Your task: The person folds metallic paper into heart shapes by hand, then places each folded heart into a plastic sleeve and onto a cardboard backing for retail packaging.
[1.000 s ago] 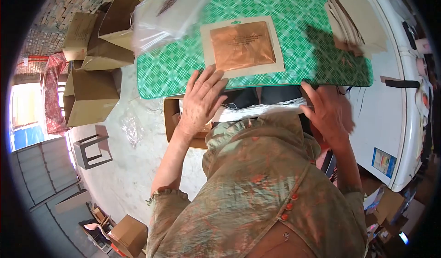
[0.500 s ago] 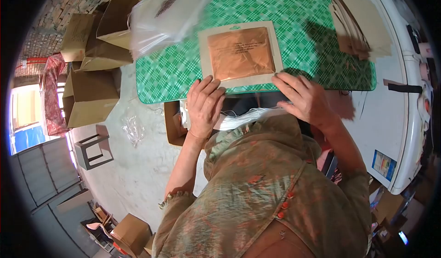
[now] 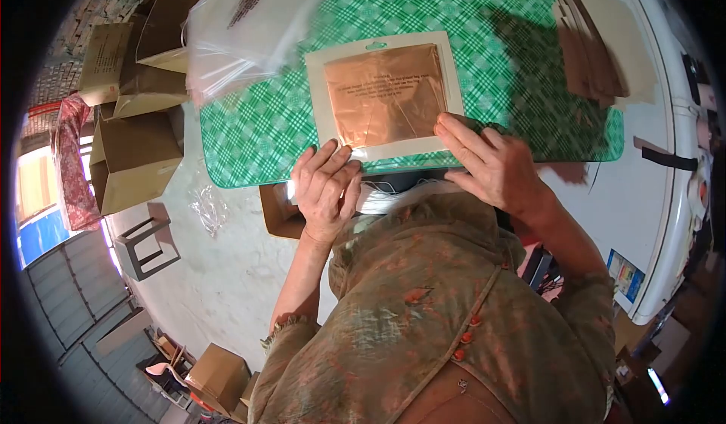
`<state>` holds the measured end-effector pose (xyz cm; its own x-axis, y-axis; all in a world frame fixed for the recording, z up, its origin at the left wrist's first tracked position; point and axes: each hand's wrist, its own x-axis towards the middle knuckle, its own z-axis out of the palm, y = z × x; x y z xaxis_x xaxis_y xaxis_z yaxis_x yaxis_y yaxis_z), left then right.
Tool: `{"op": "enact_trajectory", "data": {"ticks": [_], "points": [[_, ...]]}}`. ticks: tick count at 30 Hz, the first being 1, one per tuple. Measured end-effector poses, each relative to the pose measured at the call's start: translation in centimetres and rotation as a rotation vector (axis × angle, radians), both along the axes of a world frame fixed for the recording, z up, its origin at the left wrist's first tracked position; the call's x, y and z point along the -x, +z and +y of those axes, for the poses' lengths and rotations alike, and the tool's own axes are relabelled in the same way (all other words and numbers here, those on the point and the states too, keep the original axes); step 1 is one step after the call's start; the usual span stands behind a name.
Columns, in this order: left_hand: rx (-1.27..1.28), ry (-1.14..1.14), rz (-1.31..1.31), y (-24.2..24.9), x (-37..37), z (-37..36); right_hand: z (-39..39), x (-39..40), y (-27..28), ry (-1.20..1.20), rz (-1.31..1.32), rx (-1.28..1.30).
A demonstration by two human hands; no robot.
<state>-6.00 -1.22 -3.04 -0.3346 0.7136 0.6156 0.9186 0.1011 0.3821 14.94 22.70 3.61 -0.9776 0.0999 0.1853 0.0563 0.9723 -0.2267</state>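
A flat beige backing card [image 3: 316,99] with a hang hole lies on the green checked tabletop. On it rests an orange-brown packet [image 3: 389,103] in clear film with dark printed text. My left hand [image 3: 327,190] is at the card's lower left corner, fingers apart and bent, tips touching the edge. At the lower right, my right hand [image 3: 495,163] has its fingers stretched out, tips on the packet's corner, thumb apart below the table edge. Neither hand's fingers close around the card.
A pile of clear plastic bags [image 3: 249,31] lies at the table's left. Several beige cards [image 3: 605,42] are stacked at the right. Open cardboard boxes [image 3: 140,152] stand left of the table, near a small grey stool [image 3: 147,242]. White strings [image 3: 386,201] hang below the table edge.
My right fingertips have moved from the card's lower right corner up and left onto the packet's corner. My left hand stays at the lower left corner. The view has shifted slightly.
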Motion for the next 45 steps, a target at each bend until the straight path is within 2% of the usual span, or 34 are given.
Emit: {"op": "enact_trajectory", "data": {"ticks": [8, 11, 17, 23, 32, 41, 45], "points": [[0.048, 0.026, -0.080, 1.4, -0.2, 0.1, 0.5, -1.6, -1.2, 0.033, 0.235, 0.165], [0.055, 0.024, -0.093, 1.9, 0.0, 0.3, -0.1, -2.1, -1.5, -0.029, 0.273, 0.195], [0.064, 0.022, -0.144, 2.7, 0.2, 0.6, -0.7, -1.5, -1.3, -0.188, 0.262, 0.536], [0.088, 0.078, -0.185, 3.8, 0.4, 1.2, -1.0, -0.1, -0.3, -0.319, 0.208, 0.594], [0.115, 0.079, -0.193, 4.1, 1.0, 2.1, -1.4, 1.5, -0.2, -0.426, 0.200, 0.563], [0.162, 0.082, -0.158, 3.5, 1.3, 2.4, -3.1, 2.5, -1.7, -0.578, 0.134, 0.185], [0.198, 0.131, -0.136, 3.6, 1.0, 2.6, -3.5, 3.0, -1.8, -0.629, 0.117, 0.155]]}}
